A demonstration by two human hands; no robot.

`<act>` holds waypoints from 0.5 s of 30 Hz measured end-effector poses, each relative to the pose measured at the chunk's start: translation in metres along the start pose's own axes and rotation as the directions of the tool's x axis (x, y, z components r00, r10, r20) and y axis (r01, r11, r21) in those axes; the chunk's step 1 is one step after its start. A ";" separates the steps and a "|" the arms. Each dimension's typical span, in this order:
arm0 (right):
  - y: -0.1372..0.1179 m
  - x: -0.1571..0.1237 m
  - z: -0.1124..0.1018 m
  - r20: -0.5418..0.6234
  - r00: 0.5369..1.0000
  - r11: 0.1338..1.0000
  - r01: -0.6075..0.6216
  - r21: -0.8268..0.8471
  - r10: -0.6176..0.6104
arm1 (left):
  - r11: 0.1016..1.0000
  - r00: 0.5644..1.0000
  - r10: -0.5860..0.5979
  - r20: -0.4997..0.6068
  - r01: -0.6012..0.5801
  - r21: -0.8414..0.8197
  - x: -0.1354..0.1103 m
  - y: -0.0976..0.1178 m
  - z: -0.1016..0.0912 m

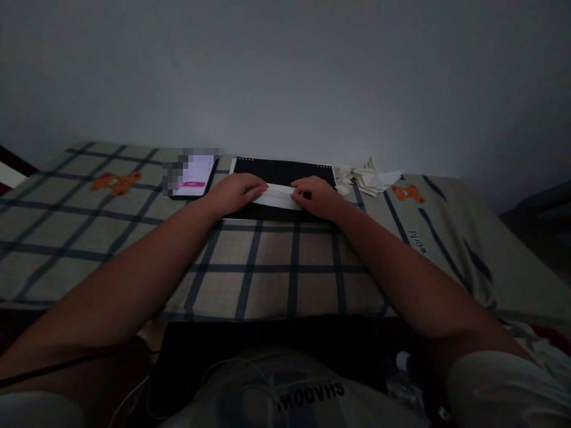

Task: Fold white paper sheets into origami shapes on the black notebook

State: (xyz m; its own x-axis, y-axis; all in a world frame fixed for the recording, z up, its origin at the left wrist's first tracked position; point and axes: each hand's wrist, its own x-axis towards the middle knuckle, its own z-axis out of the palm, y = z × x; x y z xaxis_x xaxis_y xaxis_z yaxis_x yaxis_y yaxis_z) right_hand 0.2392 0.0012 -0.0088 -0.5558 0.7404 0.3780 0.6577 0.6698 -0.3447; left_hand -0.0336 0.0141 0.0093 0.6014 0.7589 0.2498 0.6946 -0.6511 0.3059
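A narrow strip of white paper [277,197] with creases along its length lies over a black sheet [285,172] with a pale border. My left hand [237,193] pinches the paper's left end between thumb and fingers. At the right end, my right hand [316,197] has its thumb and fingertips closed on the paper too. Both wrists rest low, near the black sheet's front corners. The fingers hide the two ends of the strip.
Left of the black sheet lies a tablet or phone [195,175] with a lit screen. Crumpled and folded paper pieces [368,178] are heaped at the right. A checked cloth [272,249] covers the table, which meets a plain wall [285,77]. Below the front edge is a clear bottle [404,380].
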 end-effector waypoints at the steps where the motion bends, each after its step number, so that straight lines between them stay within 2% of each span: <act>1: 0.000 0.001 0.001 -0.002 1.000 1.000 0.006 0.011 -0.006 | 1.000 1.000 -0.002 -0.003 0.002 0.015 0.000 0.000 0.000; 6: 0.000 0.005 0.002 -0.020 1.000 0.998 0.025 0.060 -0.024 | 0.996 0.998 0.036 -0.059 -0.030 0.089 0.001 0.000 0.001; 9: -0.003 0.005 0.002 -0.029 1.000 0.997 0.003 0.077 0.000 | 0.993 0.974 0.064 -0.216 -0.042 0.106 0.000 0.002 0.001; 12: -0.007 0.004 0.002 -0.046 0.998 0.996 -0.042 0.076 0.046 | 0.992 0.943 0.014 -0.333 0.030 0.125 -0.002 0.008 0.001; 15: -0.010 0.004 0.002 -0.060 0.991 0.992 -0.114 0.054 0.117 | 0.995 0.956 -0.006 -0.294 0.034 0.090 -0.003 0.018 0.002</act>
State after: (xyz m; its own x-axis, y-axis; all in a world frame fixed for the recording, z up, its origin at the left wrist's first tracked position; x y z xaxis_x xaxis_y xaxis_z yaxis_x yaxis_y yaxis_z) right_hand 0.2298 -0.0028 -0.0057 -0.4435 0.8091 0.3857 0.6884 0.5830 -0.4315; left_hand -0.0222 -0.0004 0.0121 0.4545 0.7322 0.5074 0.7474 -0.6233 0.2300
